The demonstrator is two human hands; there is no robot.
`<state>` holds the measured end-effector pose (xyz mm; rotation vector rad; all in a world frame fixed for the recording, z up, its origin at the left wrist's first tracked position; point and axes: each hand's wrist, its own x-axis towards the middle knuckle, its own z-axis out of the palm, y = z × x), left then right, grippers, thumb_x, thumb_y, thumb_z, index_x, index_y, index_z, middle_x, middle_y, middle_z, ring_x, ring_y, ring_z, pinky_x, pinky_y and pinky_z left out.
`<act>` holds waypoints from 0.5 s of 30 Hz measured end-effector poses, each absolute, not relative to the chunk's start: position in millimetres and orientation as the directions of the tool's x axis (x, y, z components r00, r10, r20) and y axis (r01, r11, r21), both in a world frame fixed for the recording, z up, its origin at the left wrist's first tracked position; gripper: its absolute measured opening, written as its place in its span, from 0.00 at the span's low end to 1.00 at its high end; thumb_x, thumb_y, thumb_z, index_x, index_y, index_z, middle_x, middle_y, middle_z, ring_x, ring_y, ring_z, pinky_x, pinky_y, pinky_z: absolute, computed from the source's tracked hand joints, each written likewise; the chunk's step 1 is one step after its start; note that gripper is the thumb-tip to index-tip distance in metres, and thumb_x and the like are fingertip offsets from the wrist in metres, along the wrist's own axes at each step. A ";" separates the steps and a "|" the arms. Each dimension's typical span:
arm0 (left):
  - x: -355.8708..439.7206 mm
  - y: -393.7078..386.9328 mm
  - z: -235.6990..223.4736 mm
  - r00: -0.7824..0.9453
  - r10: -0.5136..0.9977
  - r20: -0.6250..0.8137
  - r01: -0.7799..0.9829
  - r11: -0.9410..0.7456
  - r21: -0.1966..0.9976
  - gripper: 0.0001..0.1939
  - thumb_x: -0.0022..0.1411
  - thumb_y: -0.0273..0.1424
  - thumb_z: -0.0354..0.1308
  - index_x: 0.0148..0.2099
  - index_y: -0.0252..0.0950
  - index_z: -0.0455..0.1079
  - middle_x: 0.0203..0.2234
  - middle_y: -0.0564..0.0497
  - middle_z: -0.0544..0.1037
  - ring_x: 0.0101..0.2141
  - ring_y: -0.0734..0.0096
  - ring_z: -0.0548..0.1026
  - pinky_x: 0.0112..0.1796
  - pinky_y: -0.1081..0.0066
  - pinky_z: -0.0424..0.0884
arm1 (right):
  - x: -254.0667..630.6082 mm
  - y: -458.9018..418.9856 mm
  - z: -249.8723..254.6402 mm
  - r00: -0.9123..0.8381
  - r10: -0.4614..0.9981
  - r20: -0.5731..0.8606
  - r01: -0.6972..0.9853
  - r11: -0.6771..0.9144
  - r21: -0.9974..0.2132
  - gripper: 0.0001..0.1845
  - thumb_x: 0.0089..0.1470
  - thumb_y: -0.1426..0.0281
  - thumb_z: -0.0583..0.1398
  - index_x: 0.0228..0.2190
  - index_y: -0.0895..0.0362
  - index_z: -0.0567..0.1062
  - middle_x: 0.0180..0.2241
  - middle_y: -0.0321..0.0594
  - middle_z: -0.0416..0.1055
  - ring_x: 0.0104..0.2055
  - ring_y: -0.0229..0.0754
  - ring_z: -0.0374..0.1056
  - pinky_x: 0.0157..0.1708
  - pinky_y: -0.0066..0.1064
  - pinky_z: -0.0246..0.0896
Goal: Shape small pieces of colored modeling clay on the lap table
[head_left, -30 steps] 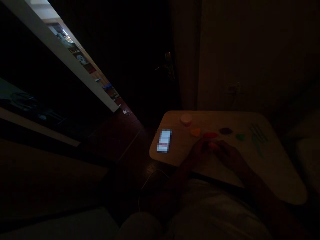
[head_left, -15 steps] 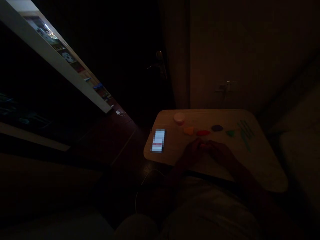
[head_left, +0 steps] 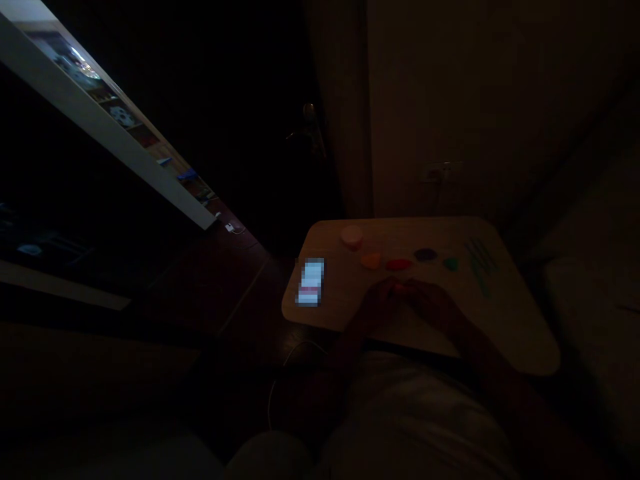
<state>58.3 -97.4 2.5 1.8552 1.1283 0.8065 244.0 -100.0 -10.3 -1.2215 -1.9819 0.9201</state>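
In dim light, my left hand (head_left: 381, 297) and my right hand (head_left: 429, 300) meet above the near part of a small wooden table (head_left: 340, 310). Between their fingertips is a small lump of red modelling clay (head_left: 401, 289), with fingers of both hands closed on it. Just beyond lies another red clay piece (head_left: 399, 265). Around it sit an orange clay piece (head_left: 371, 261), a purple one (head_left: 425, 255) and a green one (head_left: 451, 264). Several green stick-like modelling tools (head_left: 481, 263) lie to the right. Finger detail is mostly lost in the dark.
A round tub with a pale lid (head_left: 351, 236) stands at the table's back left. A lit phone (head_left: 310, 282), its screen blurred, lies by the left edge. A white cable (head_left: 271, 400) hangs below. Behind are a door handle (head_left: 313, 133) and a wall socket (head_left: 440, 172).
The whole view has shifted slightly, so the table and its things appear a little further left. Both hands stay together on the red clay.
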 end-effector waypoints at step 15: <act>55.4 -94.3 -0.5 0.446 0.888 0.112 0.341 -0.284 0.896 0.17 0.69 0.39 0.52 0.37 0.33 0.76 0.31 0.49 0.78 0.34 0.67 0.73 0.40 0.69 0.69 | 250.4 -96.7 -12.4 -0.368 0.910 0.192 0.383 0.337 -0.860 0.24 0.63 0.51 0.53 0.27 0.55 0.76 0.27 0.40 0.75 0.31 0.44 0.69 0.34 0.33 0.63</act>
